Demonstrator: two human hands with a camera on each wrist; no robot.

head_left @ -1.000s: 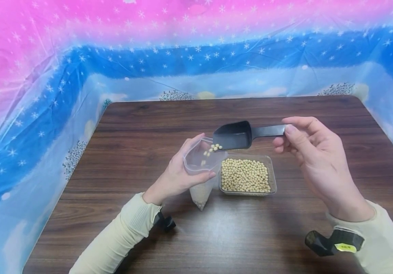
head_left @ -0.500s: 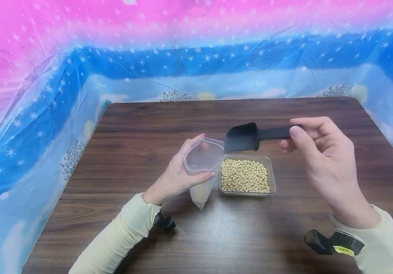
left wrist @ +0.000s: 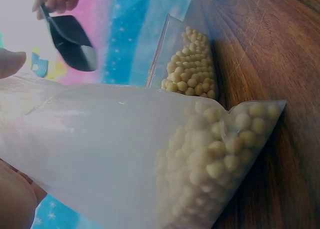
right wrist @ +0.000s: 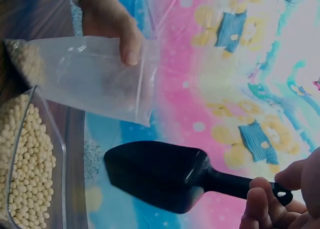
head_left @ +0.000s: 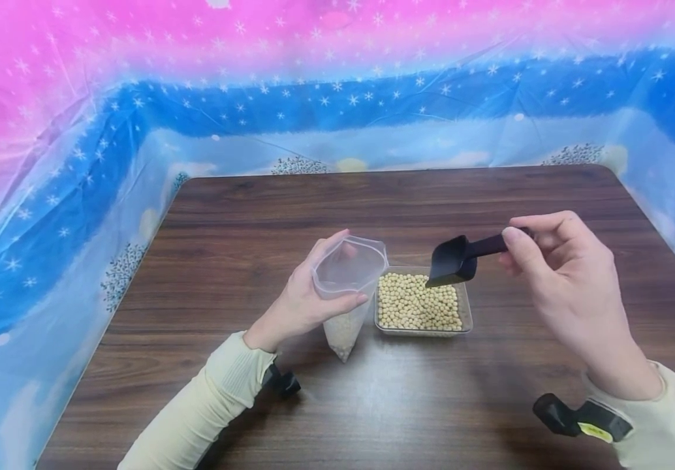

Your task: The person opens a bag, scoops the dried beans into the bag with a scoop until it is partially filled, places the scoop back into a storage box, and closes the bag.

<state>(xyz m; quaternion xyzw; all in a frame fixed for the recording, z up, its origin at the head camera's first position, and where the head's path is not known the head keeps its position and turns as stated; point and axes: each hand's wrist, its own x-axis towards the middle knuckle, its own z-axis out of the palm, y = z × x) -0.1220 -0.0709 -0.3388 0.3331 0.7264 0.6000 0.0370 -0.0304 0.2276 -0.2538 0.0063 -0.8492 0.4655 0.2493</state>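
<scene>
My left hand [head_left: 299,300] grips a translucent zip bag [head_left: 343,313] near its top, thumb in front and fingers behind, keeping the mouth wide. Pale round beans [left wrist: 200,164] fill the bag's lower end, as the left wrist view shows. Between thumb and fingers, my right hand [head_left: 572,287] pinches the handle end of a black scoop [head_left: 452,261]. The scoop's blade, tip down to the left, overlaps the back right of a clear rectangular container [head_left: 467,320] in the head view. That container holds many more of the same beans [right wrist: 32,169]. No beans show in the scoop.
Both hands work over a dark wood-grain table [head_left: 243,215]. A pink and blue patterned cloth [head_left: 337,98] rises behind and beside it. The bean container stands just right of the bag, close beside it.
Beans slid from the scoop into the bag. The scoop then moved right and down, away from the bag mouth toward the container, its tip turning downward. My left hand and the bag held still.
</scene>
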